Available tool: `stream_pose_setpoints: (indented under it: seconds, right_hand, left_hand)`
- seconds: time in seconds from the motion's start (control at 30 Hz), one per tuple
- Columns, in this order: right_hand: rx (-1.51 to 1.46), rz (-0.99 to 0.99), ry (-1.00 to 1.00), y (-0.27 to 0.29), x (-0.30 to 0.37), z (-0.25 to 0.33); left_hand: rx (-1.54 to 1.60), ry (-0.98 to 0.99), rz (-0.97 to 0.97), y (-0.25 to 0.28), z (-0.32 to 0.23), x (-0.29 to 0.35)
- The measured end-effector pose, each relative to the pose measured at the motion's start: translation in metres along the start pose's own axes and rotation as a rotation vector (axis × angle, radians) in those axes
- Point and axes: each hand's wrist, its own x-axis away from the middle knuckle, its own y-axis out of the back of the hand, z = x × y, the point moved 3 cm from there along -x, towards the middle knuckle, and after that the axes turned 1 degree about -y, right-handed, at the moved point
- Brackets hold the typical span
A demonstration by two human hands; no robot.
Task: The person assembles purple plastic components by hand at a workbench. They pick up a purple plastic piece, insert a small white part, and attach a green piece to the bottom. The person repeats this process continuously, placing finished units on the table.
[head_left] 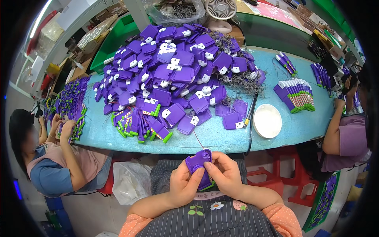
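across the pale blue work table (229, 141), a steep, loose heap of purple-and-white plastic shells (173, 75) at eleven o'clock could slide if knocked. at six o'clock, beyond the near edge, the left hand (184, 181) and right hand (226, 173) are both curled in, pinching one flat purple plastic case (195, 162); uneven thumb pressure might drop it. its thin dark strand (198, 139), toward twelve o'clock, could snag.
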Motion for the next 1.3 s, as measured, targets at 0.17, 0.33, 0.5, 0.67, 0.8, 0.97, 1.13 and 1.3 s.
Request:
stream_pose_setpoints:
  seconds: [0.17, 0.33, 0.5, 0.67, 0.8, 0.97, 1.13, 1.3]
  right_hand:
    - [-0.177, 0.098, -0.233, 0.007, 0.007, -0.001]
    - [0.844, -0.083, 0.295, 0.079, -0.047, 0.056]
    - [1.742, -0.117, 0.484, 0.128, -0.122, 0.067]
    - [1.877, 0.049, 0.429, 0.139, -0.150, 0.056]
    - [1.488, -0.033, 0.323, 0.138, -0.141, 0.081]
    - [1.084, -0.073, 0.200, 0.143, -0.132, 0.076]
    - [0.578, -0.097, 0.163, 0.142, -0.133, 0.062]
    - [0.673, -0.107, 0.186, 0.133, -0.139, 0.065]
  left_hand:
    - [0.161, 0.082, 0.066, -0.011, 0.008, 0.007]
    - [0.264, 0.126, 0.100, -0.011, 0.000, 0.013]
    - [0.230, 0.174, 0.131, -0.022, -0.003, 0.016]
    - [0.216, 0.146, 0.110, -0.016, -0.005, 0.021]
    - [0.183, 0.169, -0.008, -0.007, 0.001, 0.026]
    - [0.260, 0.215, 0.076, -0.008, 0.010, 0.021]
    - [0.290, 0.265, 0.123, -0.012, 0.018, 0.014]
    - [0.303, 0.283, 0.137, -0.011, 0.022, 0.011]
